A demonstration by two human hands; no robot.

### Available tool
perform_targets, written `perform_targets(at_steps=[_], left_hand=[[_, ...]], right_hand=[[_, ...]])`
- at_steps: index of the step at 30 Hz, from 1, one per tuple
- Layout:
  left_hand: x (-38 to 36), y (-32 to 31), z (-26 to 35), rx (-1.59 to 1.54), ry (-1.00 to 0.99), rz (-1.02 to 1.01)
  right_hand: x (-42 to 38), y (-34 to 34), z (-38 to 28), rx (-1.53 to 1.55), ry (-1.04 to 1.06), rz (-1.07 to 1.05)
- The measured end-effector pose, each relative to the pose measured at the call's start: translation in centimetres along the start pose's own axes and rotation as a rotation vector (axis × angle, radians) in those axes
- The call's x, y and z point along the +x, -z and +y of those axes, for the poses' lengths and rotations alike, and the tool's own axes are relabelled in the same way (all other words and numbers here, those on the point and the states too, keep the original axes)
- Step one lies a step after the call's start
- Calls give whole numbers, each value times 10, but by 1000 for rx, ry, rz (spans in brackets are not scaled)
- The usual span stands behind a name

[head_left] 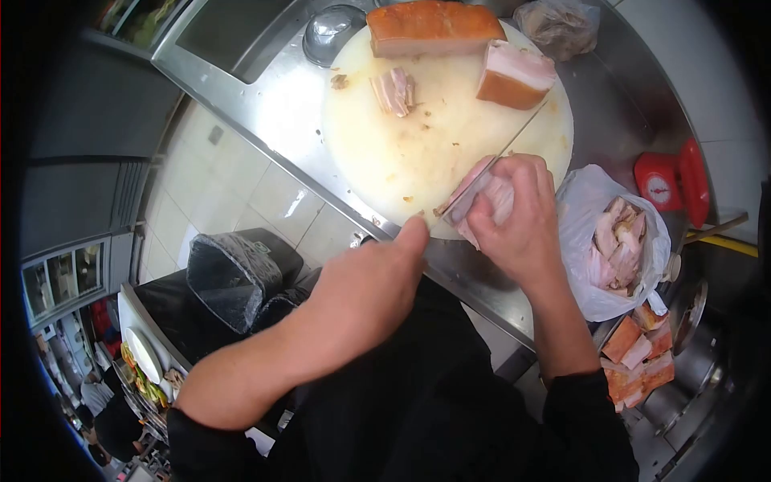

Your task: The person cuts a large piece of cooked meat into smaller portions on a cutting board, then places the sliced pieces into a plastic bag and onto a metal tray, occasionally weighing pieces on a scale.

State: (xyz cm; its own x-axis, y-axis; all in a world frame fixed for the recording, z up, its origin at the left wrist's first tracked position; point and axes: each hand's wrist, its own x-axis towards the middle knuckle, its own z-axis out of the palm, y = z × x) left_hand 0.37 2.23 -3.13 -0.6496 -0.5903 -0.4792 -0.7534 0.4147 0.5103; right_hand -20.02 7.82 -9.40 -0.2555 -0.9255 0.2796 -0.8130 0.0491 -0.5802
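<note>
Slicing step: right hand [522, 217] clenched around a cleaver [482, 189] at the cutting board's [409, 153] near edge, over a pork piece [474, 205]; left hand [365, 293] rests just beside, fingers together. Next likely needs steady pressure.

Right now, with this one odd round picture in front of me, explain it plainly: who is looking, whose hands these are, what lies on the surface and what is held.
There is no machine here. A camera worn on a person's head looks down at their own two bare hands, and its wide lens bends the edges.

The left hand reaches toward the near edge of a round pale cutting board on a steel counter. The right hand presses a piece of meat against that board, where a long knife blade meets it.

Farther back lie a large slab of roast pork, a cut block and a few slices. A plastic bag beside the right hand holds cut meat.
</note>
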Motion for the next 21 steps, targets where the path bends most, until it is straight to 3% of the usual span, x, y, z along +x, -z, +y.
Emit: perform_targets(at_steps=[4,6,9,12,18,21], left_hand=[[38,-23,-10,-57,-47,16],[27,-22,-15,-73,-45,0],[-34,-7,-35,-11,121,-216],[-35,-18,-39,-48,145,-194],[20,5,-62,-65,-4,-140],[29,19,-73,5,46,-106]], right_hand=[[1,-2,1,3,-13,13],[1,-3,0,1,-34,17],[1,-4,2,8,-52,13],[2,-4,2,33,-25,27],[-1,10,12,180,-129,-122],[-8,15,0,-35,90,-144]])
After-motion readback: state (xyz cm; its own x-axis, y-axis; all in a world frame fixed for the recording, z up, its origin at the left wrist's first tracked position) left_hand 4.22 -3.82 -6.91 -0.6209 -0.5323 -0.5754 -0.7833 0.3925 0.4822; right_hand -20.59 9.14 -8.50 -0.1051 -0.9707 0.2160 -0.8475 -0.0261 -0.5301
